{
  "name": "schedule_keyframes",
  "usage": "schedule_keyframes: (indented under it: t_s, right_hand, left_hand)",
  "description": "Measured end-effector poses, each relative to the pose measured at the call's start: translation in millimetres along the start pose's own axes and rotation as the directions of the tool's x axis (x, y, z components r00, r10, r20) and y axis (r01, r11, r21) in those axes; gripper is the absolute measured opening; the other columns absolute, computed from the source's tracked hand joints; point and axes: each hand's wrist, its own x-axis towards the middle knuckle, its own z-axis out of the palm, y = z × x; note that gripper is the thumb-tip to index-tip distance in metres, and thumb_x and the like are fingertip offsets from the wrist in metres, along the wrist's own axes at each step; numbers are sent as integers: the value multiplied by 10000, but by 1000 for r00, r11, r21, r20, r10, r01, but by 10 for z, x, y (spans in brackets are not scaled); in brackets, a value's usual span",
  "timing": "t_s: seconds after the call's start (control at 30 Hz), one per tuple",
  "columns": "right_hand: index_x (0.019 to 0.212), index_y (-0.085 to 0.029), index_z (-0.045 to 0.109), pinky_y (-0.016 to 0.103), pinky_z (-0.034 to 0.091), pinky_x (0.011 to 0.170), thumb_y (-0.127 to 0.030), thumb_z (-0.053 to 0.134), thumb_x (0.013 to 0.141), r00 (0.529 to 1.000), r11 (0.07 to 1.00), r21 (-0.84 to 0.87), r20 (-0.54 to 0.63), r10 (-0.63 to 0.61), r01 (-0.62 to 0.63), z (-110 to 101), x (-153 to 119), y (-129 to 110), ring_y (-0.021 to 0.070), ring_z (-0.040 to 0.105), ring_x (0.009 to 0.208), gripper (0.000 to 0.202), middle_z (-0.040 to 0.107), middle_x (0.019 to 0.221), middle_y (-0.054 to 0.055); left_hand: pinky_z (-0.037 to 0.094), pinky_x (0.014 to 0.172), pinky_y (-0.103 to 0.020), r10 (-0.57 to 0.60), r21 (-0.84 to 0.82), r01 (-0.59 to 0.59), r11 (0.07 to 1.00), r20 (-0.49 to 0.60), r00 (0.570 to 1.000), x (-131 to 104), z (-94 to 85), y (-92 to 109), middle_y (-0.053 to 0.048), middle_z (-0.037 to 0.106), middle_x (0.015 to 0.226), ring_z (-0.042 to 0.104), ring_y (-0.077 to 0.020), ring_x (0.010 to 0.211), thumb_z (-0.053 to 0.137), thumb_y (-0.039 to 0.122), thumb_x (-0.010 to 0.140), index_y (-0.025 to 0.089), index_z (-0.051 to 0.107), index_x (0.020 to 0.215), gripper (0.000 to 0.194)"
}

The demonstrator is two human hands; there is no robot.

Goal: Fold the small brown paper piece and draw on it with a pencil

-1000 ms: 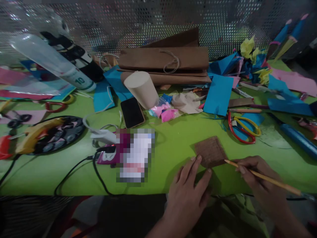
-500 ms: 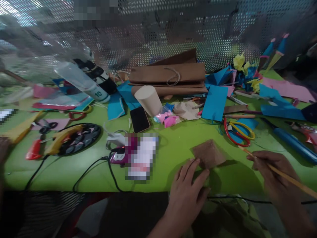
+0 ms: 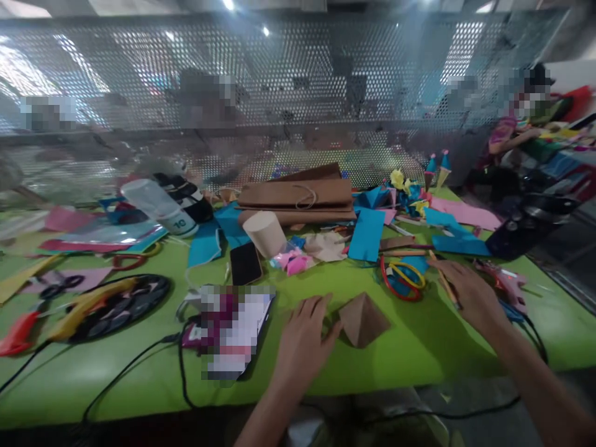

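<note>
A small folded piece of brown paper (image 3: 364, 320) stands peaked on the green table. My left hand (image 3: 305, 329) rests to its left, fingers stretched out and the thumb at the paper's edge. Farther right, my right hand (image 3: 470, 290) is closed over a thin wooden stick (image 3: 447, 284), which slants down beneath the fingers; part of it is hidden. Just left of that hand are scissors with red and yellow handles (image 3: 403, 279).
A phone with a lit screen (image 3: 242, 338), a purple glue gun (image 3: 198, 332) and its cable lie left. A black phone (image 3: 246, 264), a white roll (image 3: 265, 233), blue paper (image 3: 367, 236) and rolled brown paper (image 3: 298, 194) are behind. A dark bottle (image 3: 531, 223) lies right.
My right hand has moved forward and left with the stick, now beside the scissors. My left hand stays near the brown paper. The head view has tilted up and turned right.
</note>
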Motion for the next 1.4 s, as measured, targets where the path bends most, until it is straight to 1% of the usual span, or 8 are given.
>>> schedule_keyframes:
  t_s: [0.33,0.5,0.67,0.8,1.0,1.2,1.3,1.4]
  right_hand:
    - [1473,-287,648,536,559,1045,-109,447,984,999,991,-126,-18,39,-41,257,25,167,328,696,1232,558,715,1434,104]
    - [1400,-265,686,534,534,1061,-304,500,1043,990,985,169,-133,50,-27,72,67,-51,328,679,1245,404,739,1362,106]
    - [1251,-264,749,432,584,979,-557,637,991,972,636,738,122,202,-225,-107,309,-603,298,727,1172,407,778,1289,102]
    - [1271,-240,726,412,619,892,-634,737,891,950,382,871,302,77,-308,-60,558,-994,299,762,1080,547,799,1230,134]
    - [916,-212,766,420,617,818,-553,762,850,981,478,857,158,109,-191,140,952,-1093,280,769,857,348,816,887,62]
    - [943,-257,767,483,534,971,-314,719,858,959,650,760,-197,201,20,150,1155,-956,294,723,1015,113,805,1028,53]
    - [852,-278,759,537,491,1053,-260,678,886,908,756,635,-395,144,156,155,1122,-931,317,676,1188,90,792,1197,79]
    - [819,-283,776,565,508,1041,-256,678,896,916,787,594,-389,103,164,170,1061,-920,336,658,1243,128,757,1315,92]
  left_hand:
    - [459,919,-440,-95,66,84,994,201,975,229,30,259,-89,730,1094,645,-311,1082,645,242,962,194,675,1014,77]
    - [422,794,-348,-134,-247,162,955,128,983,287,116,198,-42,716,920,643,-237,889,581,216,968,204,618,914,66]
    - [409,731,-296,-197,-697,140,704,-3,980,532,120,265,-10,657,849,598,-184,799,626,324,933,207,585,868,140]
    - [390,697,-271,-250,-882,77,464,-47,967,792,100,347,18,589,763,529,-146,731,717,356,870,196,582,811,217]
    - [381,659,-248,-320,-953,66,294,-33,947,1152,26,337,27,560,719,517,-126,702,771,505,826,191,589,771,367]
    - [431,653,-255,-428,-982,93,162,15,904,1357,128,285,-10,649,845,620,-142,723,674,703,845,209,565,940,515]
    - [451,649,-280,-272,-974,226,-16,222,937,1306,258,303,-50,693,841,655,-171,709,586,814,835,177,623,975,654]
    - [479,743,-306,-79,-944,328,-37,330,941,1224,315,349,-113,754,995,708,-224,896,598,799,848,160,695,1090,690]
